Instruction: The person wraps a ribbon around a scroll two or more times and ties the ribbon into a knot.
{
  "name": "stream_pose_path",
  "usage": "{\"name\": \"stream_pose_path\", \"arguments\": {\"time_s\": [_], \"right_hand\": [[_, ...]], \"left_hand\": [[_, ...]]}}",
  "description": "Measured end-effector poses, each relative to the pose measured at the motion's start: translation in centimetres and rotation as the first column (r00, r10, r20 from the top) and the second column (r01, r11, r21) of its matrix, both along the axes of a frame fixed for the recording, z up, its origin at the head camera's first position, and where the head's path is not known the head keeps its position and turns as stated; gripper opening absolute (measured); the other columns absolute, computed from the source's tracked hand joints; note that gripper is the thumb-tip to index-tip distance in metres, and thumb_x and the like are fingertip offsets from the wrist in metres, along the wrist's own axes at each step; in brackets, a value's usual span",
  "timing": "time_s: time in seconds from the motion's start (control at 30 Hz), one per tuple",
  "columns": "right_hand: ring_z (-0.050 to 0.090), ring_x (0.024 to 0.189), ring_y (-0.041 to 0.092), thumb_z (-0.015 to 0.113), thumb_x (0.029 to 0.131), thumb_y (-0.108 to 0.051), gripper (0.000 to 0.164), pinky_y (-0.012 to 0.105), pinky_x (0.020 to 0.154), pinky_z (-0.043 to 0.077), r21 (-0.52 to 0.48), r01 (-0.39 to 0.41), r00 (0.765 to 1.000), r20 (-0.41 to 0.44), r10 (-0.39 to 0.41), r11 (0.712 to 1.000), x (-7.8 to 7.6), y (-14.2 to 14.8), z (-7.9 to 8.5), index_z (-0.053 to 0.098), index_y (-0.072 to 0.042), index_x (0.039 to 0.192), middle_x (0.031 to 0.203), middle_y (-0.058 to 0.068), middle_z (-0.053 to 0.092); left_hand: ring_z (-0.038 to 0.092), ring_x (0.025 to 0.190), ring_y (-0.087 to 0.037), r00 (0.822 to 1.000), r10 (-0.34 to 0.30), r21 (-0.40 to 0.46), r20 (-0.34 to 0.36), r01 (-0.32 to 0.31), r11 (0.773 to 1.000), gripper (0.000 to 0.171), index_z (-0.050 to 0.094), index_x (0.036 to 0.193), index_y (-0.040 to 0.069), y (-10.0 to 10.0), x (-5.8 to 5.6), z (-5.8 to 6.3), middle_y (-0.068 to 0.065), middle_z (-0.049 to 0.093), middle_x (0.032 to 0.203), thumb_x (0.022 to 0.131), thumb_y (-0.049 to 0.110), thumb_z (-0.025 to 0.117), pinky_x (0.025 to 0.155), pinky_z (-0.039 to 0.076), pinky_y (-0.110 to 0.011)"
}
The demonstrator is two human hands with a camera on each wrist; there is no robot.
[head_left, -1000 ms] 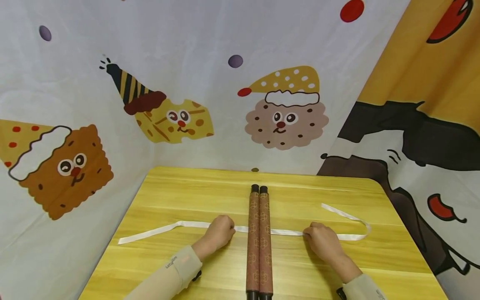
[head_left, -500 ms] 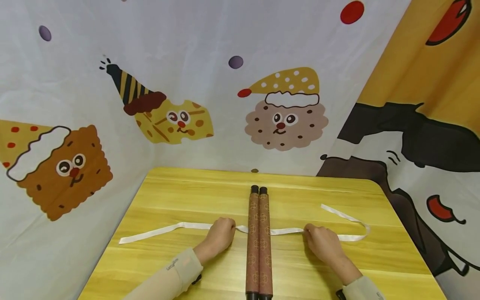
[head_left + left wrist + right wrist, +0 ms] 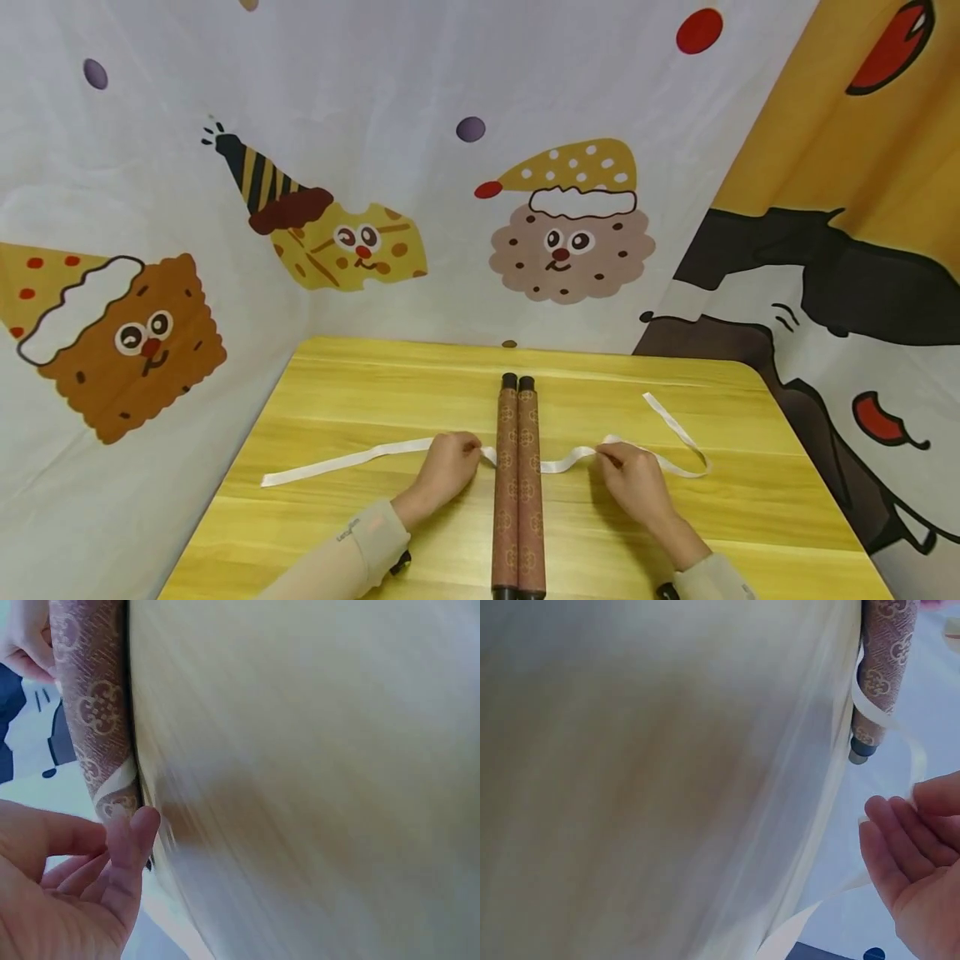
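Observation:
Two slim scrolls [image 3: 507, 500] in brown patterned cloth with black end knobs lie side by side, pointing away from me. A white ribbon [image 3: 345, 460] runs crosswise beneath them and comes out on both sides. Just left of the scrolls, my left hand [image 3: 448, 468] pinches the ribbon between thumb and fingers. My right hand [image 3: 634, 485] pinches it a little further out on the right. In the right wrist view, a slack curve of ribbon [image 3: 871, 712] leads from the scroll to my right fingertips [image 3: 930, 796]. The left wrist view shows a short stretch of ribbon [image 3: 118, 778] against the scroll.
All of this lies on a yellow wood-grain table [image 3: 390, 383]. Behind it hangs a white cloth [image 3: 405, 75] printed with cartoon snacks. The ribbon's loose right end [image 3: 675, 427] bends back toward the far side of the table.
Both hands have moved slightly inward toward the scrolls. The ribbon beside them went from nearly straight to wavy and lifted, and its two loose ends have been drawn along.

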State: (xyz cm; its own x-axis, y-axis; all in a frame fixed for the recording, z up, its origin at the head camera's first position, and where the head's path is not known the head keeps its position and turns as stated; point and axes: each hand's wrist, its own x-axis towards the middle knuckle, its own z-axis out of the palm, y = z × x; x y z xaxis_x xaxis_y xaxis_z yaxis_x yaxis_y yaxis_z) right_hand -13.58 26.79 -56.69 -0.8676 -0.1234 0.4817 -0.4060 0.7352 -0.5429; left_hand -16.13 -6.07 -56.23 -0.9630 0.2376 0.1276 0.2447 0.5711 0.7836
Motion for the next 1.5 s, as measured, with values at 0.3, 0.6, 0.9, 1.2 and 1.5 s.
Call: {"name": "stream_pose_path", "arguments": {"time_s": [0.3, 0.6, 0.9, 1.2, 1.5], "right_hand": [[0.070, 0.075, 0.010, 0.080, 0.089, 0.005, 0.007, 0.017, 0.064, 0.056, -0.259, 0.019, 0.999, 0.043, -0.008, 0.966, -0.2, -1.9, 0.4, 0.079, 0.001, 0.095, 0.088, 0.009, 0.078], [0.068, 0.086, 0.008, 0.078, 0.093, -0.001, 0.022, 0.021, 0.075, 0.057, -0.499, 0.080, 0.964, 0.260, 0.061, 0.863, -0.3, -4.0, 2.0, 0.076, 0.001, 0.115, 0.100, 0.013, 0.076], [0.071, 0.096, 0.016, 0.079, 0.093, -0.003, 0.029, 0.021, 0.080, 0.058, -0.597, 0.068, 0.943, 0.300, 0.143, 0.800, -0.8, -5.3, 3.5, 0.076, 0.002, 0.121, 0.113, 0.019, 0.076], [0.071, 0.098, 0.011, 0.077, 0.095, -0.006, 0.022, 0.022, 0.085, 0.058, -0.608, 0.052, 0.922, 0.334, 0.195, 0.792, -1.0, -6.3, 4.5, 0.078, 0.001, 0.115, 0.117, 0.026, 0.073], [0.070, 0.099, 0.013, 0.075, 0.097, -0.010, 0.022, 0.026, 0.084, 0.058, -0.588, -0.063, 0.913, 0.293, 0.284, 0.806, -1.0, -7.1, 5.5, 0.077, -0.001, 0.117, 0.116, 0.017, 0.075]], "left_hand": [[0.074, 0.080, -0.024, 0.968, 0.079, 0.458, 0.237, -0.183, 0.870, 0.012, 0.075, 0.099, -0.010, 1.1, -0.2, 0.4, -0.021, 0.076, 0.091, 0.092, -0.001, 0.073, 0.066, 0.056, -0.021], [0.061, 0.082, -0.013, 0.951, 0.042, 0.571, 0.306, -0.218, 0.792, 0.020, 0.072, 0.105, -0.015, 3.1, 0.0, 0.6, -0.024, 0.072, 0.099, 0.086, -0.009, 0.068, 0.072, 0.056, -0.025], [0.067, 0.105, -0.029, 0.954, -0.052, 0.590, 0.294, -0.139, 0.796, 0.021, 0.074, 0.111, -0.012, 3.6, 0.1, 1.0, -0.025, 0.072, 0.114, 0.092, -0.008, 0.064, 0.081, 0.056, -0.025], [0.065, 0.097, -0.014, 0.973, -0.070, 0.590, 0.219, -0.075, 0.804, 0.022, 0.074, 0.113, -0.011, 4.3, 0.0, 2.7, -0.026, 0.073, 0.114, 0.093, -0.003, 0.070, 0.080, 0.055, -0.020], [0.066, 0.106, -0.022, 0.972, -0.107, 0.514, 0.211, -0.017, 0.858, 0.025, 0.077, 0.114, -0.005, 5.4, 0.3, 3.6, -0.017, 0.076, 0.113, 0.089, 0.002, 0.076, 0.087, 0.056, -0.028]]}}
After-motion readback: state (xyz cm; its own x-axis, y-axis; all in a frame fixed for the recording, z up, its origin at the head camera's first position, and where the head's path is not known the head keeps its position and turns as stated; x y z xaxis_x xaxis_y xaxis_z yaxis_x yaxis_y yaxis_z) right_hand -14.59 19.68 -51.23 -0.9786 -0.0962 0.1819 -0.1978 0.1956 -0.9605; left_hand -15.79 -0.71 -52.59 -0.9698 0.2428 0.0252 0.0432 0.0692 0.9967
